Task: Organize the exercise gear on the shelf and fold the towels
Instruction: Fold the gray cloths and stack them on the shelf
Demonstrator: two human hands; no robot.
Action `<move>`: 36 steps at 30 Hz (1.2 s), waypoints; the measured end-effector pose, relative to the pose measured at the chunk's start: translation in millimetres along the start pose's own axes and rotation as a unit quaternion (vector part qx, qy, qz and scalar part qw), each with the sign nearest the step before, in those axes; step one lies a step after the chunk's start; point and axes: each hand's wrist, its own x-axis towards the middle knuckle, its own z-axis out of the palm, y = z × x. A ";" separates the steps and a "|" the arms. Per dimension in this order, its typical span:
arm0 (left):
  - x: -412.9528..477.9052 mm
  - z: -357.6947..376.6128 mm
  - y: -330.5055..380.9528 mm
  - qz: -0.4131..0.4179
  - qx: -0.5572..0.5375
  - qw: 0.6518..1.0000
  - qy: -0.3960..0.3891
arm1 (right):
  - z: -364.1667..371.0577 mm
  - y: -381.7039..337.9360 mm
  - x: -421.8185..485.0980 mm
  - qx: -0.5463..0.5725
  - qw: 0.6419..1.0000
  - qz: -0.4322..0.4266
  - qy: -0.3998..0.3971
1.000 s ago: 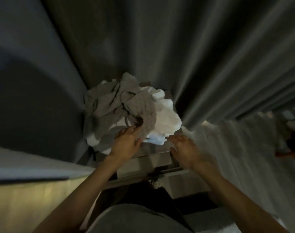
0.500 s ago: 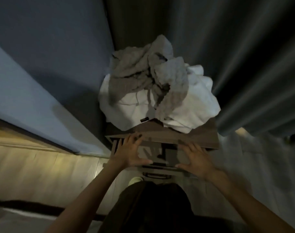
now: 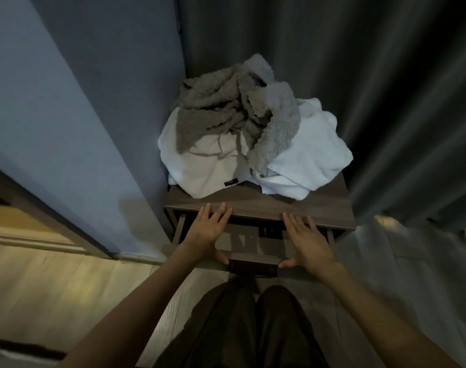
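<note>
Wooden shelf (image 3: 255, 208) between blue wall (image 3: 80, 115) and curtain (image 3: 380, 102)

One wide-angle view from the person's head looks steeply down and slightly forward, close over a small shelf (image 3: 319, 205) standing in the corner between a wall (image 3: 80, 102) and a curtain (image 3: 359, 75).

Both hands (image 3: 258, 235) spread flat before towels (image 3: 253, 134) on shelf (image 3: 253, 205).
</note>
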 end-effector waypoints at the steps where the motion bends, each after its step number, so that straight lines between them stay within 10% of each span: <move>1: 0.9 0.5 0.1 -0.006 -0.001 1.000 0.003 | -1.4 -1.6 2.8 -0.012 1.000 0.004 0.001; 10: 7.0 -10.9 1.8 -0.061 -0.004 0.997 0.055 | 7.7 -2.6 20.8 0.014 0.975 0.055 0.215; 18: 18.3 -38.6 -11.2 -0.050 -0.074 0.995 0.035 | -35.2 -10.0 24.2 -0.001 0.991 0.067 0.113; 26: 15.9 -94.2 -51.7 -0.108 -0.206 0.923 0.306 | -140.7 -26.9 26.8 0.171 0.873 -0.087 0.448; 36: 80.2 -164.7 -116.5 -0.144 -0.191 0.935 0.260 | -246.2 -8.9 145.4 0.228 0.937 0.016 0.266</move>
